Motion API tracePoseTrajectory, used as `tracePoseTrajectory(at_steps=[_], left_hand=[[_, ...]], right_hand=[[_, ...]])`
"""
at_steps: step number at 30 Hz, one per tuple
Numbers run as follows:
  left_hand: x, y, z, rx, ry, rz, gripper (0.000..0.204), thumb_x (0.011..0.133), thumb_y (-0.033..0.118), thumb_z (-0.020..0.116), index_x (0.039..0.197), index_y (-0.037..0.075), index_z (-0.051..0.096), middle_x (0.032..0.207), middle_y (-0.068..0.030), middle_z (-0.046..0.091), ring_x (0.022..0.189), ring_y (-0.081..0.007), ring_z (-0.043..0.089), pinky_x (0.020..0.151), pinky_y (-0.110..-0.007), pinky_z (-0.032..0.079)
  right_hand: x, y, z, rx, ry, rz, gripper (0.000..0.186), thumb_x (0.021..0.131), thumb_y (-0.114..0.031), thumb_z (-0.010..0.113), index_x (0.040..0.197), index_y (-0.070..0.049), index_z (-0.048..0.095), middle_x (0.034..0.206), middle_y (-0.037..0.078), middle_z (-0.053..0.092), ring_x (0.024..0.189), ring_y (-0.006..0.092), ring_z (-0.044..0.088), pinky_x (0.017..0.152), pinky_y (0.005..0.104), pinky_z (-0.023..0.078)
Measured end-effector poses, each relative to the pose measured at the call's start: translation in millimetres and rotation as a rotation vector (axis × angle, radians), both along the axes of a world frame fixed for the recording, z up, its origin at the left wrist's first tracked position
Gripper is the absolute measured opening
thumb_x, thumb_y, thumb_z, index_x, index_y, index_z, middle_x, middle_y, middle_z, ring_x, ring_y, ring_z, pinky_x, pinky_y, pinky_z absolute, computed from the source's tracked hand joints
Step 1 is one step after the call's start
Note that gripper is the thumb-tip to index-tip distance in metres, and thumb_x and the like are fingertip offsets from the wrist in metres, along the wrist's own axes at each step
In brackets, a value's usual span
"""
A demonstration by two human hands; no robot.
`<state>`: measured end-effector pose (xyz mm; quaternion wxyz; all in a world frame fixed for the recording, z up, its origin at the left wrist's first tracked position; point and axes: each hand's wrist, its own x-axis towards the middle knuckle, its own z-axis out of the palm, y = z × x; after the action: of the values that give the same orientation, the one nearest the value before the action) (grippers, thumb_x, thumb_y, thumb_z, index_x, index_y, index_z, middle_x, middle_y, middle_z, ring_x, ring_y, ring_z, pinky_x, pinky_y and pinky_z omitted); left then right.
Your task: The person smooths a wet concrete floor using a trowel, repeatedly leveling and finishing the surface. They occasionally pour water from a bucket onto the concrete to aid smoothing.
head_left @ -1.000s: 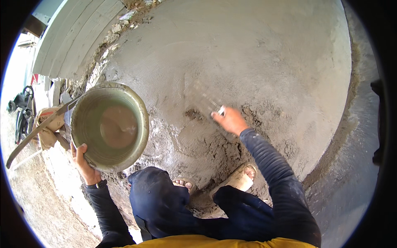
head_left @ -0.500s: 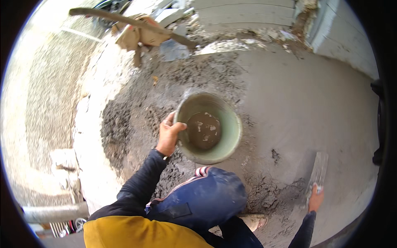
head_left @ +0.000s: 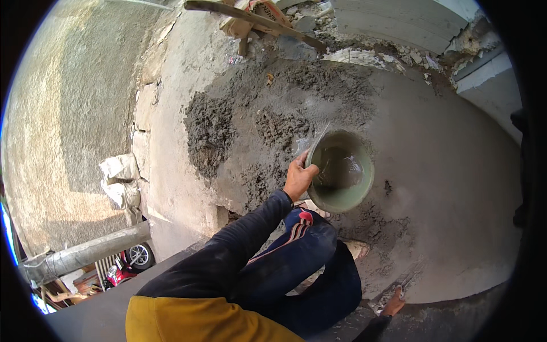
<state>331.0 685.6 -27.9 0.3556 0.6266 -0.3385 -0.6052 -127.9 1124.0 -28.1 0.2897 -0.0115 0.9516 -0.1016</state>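
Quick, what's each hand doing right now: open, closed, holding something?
Left hand: closed on the rim of the green bucket.
Right hand: closed, holding the trowel.

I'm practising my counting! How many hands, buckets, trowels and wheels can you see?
Hands: 2 (left hand and right hand)
Green bucket: 1
Trowel, blurry: 1
Wheel: 1
Total: 5
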Motion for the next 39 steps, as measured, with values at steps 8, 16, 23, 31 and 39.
tracePoseTrajectory(at_steps=[8,16,23,31,39], left_hand=[[106.9,-52.9,88.3,0.176,0.028,-0.112,0.050,0.081,-0.003,0.061,0.131,0.000,0.063,0.111,-0.0054,0.071,0.094,-0.0159,0.065,0.084,-0.031,0.054],[233.7,-103.0,147.8,0.260,-0.135,-0.197,0.043,0.077,0.000,0.061,0.120,0.006,0.066,0.105,-0.0029,0.068,0.094,-0.0186,0.063,0.083,-0.034,0.053],[349.7,-143.0,160.0,0.269,-0.247,-0.251,0.040,0.081,0.008,0.063,0.121,0.009,0.060,0.108,-0.0083,0.061,0.103,-0.0273,0.058,0.089,-0.047,0.049],[463.2,-214.3,136.0,0.246,-0.263,-0.367,0.034,0.081,0.013,0.066,0.115,0.010,0.059,0.107,-0.0083,0.060,0.098,-0.0273,0.057,0.086,-0.050,0.048],[505.0,-289.7,87.8,0.240,-0.476,-0.484,0.041,0.084,0.015,0.065,0.122,0.011,0.054,0.114,-0.0113,0.059,0.107,-0.0314,0.063,0.089,-0.056,0.053]], right_hand=[[224.6,108.6,132.9,-0.107,-0.291,-0.552,0.069,0.091,-0.038,0.078,0.134,0.010,0.054,0.073,0.006,0.059,0.054,0.0157,0.058,0.047,0.0345,0.047],[381.4,58.8,175.6,-0.185,-0.459,-0.626,0.039,0.092,-0.043,0.073,0.088,-0.007,0.060,0.060,0.001,0.053,0.045,0.0157,0.054,0.043,0.0341,0.046],[493.3,14.9,176.0,-0.277,-0.552,-0.793,0.030,0.094,-0.037,0.071,0.101,-0.011,0.059,0.063,0.004,0.055,0.046,0.0184,0.058,0.042,0.0362,0.049],[810.4,44.9,147.1,-0.425,-0.084,-1.015,0.061,0.095,-0.043,0.070,0.135,0.002,0.061,0.110,0.014,0.069,0.089,0.0241,0.070,0.068,0.0354,0.056],[1064.9,21.9,136.4,-0.155,-0.629,-1.275,0.050,0.088,-0.038,0.072,0.118,0.001,0.069,0.092,0.010,0.069,0.068,0.0209,0.062,0.054,0.0395,0.053]])
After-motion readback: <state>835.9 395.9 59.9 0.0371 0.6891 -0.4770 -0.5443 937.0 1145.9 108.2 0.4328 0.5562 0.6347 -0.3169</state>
